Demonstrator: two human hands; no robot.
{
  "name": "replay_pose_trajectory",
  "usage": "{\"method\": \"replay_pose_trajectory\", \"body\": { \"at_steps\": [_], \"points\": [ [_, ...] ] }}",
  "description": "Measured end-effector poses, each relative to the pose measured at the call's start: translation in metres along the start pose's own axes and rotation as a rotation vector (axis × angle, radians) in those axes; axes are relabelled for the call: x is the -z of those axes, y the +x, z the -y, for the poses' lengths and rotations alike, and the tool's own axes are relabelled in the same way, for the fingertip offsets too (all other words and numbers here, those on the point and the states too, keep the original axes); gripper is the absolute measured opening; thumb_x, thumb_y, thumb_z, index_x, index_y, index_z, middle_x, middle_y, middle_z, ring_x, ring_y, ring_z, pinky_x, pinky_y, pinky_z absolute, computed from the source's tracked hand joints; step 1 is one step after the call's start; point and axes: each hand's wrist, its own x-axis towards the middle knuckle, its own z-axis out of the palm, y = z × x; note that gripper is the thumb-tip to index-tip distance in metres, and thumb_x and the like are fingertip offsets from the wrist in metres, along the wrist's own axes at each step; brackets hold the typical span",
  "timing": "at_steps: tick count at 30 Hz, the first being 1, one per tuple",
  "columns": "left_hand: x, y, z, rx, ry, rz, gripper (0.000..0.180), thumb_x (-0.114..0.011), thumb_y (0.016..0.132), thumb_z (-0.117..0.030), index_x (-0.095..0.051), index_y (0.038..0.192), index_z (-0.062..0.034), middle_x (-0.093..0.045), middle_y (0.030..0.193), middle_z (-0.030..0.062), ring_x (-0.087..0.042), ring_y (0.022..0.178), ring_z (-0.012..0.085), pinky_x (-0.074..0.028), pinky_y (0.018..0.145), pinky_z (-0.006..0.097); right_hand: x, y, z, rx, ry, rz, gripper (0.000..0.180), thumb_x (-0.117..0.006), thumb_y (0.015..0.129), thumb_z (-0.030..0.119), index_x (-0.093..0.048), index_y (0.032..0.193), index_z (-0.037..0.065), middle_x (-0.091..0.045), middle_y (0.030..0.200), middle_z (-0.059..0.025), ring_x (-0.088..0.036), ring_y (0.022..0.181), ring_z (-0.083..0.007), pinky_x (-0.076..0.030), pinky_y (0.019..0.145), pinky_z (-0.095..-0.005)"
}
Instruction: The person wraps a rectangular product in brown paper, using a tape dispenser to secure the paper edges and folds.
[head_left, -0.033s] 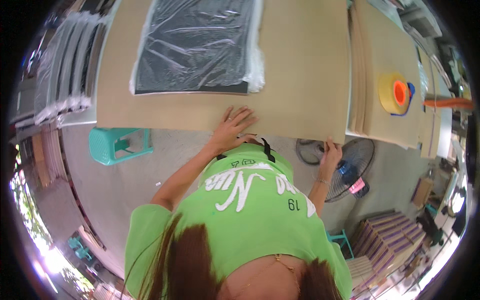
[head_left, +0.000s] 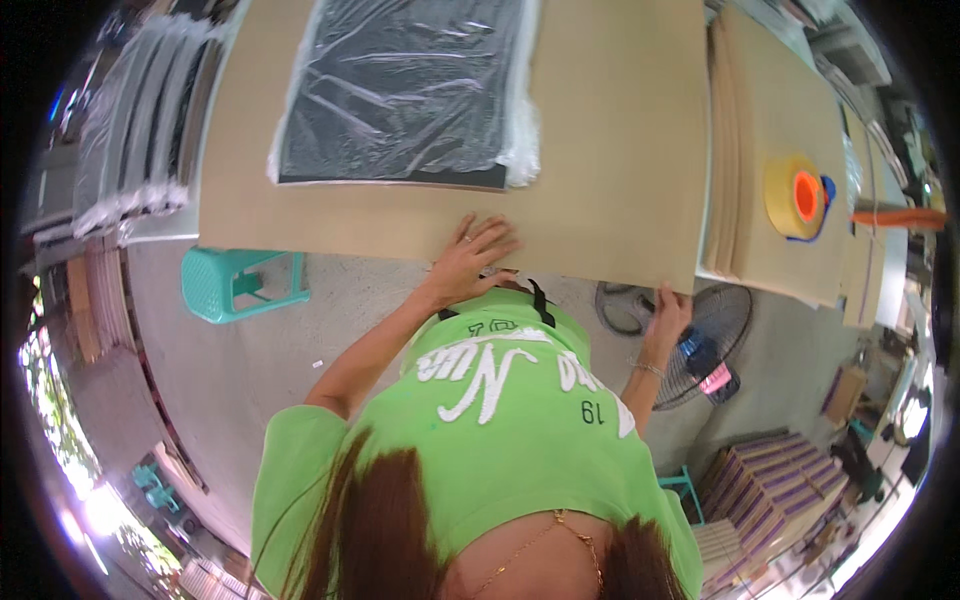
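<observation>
A big brown cardboard sheet (head_left: 600, 150) is lying flat on the counter. It is wide and smooth, and its near edge is sticking out past the counter toward the person. The left hand (head_left: 470, 262) is pressing flat on the sheet near the middle of that near edge. The right hand (head_left: 668, 310) is gripping the sheet's near right corner. A flat black thing in a clear plastic bag (head_left: 400, 90) is resting on top of the sheet, toward its far left part.
</observation>
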Motion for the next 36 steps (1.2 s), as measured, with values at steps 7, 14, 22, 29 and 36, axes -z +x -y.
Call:
{"method": "replay_pose_trajectory", "body": {
  "at_steps": [7, 14, 22, 29, 36],
  "points": [
    [0.016, -0.061, 0.023, 0.235, -0.081, -0.415, 0.014, -0.070, 0.080, -0.011, -0.071, 0.094, -0.0100, -0.065, 0.100, 0.0081, -0.062, 0.093, 0.0267, -0.048, 0.083, 0.038, -0.014, -0.022, 0.072, 0.820, -0.618, -0.380, 0.028, -0.067, 0.085, 0.007, -0.057, 0.110, -0.004, -0.054, 0.098, -0.0119, -0.051, 0.089, -0.0238, -0.044, 0.084, -0.0373],
    [0.031, -0.110, 0.056, 0.517, 0.044, -0.615, 0.018, -0.066, 0.083, -0.008, -0.068, 0.101, -0.0068, -0.060, 0.108, 0.0141, -0.056, 0.105, 0.0327, -0.045, 0.090, 0.041, -0.041, 0.000, 0.150, 0.774, -0.451, -0.186, 0.023, -0.062, 0.089, 0.008, -0.060, 0.111, -0.001, -0.059, 0.099, -0.0074, -0.056, 0.088, -0.0179, -0.047, 0.080, -0.0303],
    [0.136, -0.087, 0.175, 0.804, 0.337, -0.939, 0.085, -0.058, 0.073, 0.003, -0.019, 0.148, 0.0003, -0.043, 0.133, 0.0308, -0.039, 0.127, 0.0457, -0.033, 0.106, 0.047, -0.187, -0.090, 0.059, 0.477, -0.675, 0.837, 0.072, -0.065, 0.077, 0.003, -0.033, 0.142, 0.002, -0.049, 0.125, -0.0189, -0.052, 0.110, -0.0292, -0.044, 0.095, -0.0391],
    [0.184, -0.079, 0.212, 0.793, 0.075, -0.518, 0.084, -0.056, 0.063, 0.005, -0.032, 0.143, -0.0038, -0.054, 0.122, 0.0285, -0.053, 0.112, 0.0440, -0.043, 0.096, 0.045, -0.254, -0.129, 0.024, 0.846, -0.786, 0.745, 0.090, -0.064, 0.073, -0.004, -0.013, 0.148, -0.005, -0.046, 0.127, -0.0347, -0.050, 0.107, -0.0455, -0.041, 0.092, -0.0492],
    [0.180, -0.087, 0.227, 0.711, 0.141, -0.511, 0.078, -0.057, 0.063, 0.003, -0.039, 0.138, -0.0030, -0.057, 0.109, 0.0290, -0.055, 0.105, 0.0434, -0.047, 0.086, 0.045, -0.262, -0.131, 0.024, 0.808, -0.864, 0.781, 0.084, -0.054, 0.072, -0.007, -0.014, 0.146, -0.008, -0.054, 0.099, -0.0343, -0.053, 0.084, -0.0455, -0.042, 0.076, -0.0498]
  ]
}}
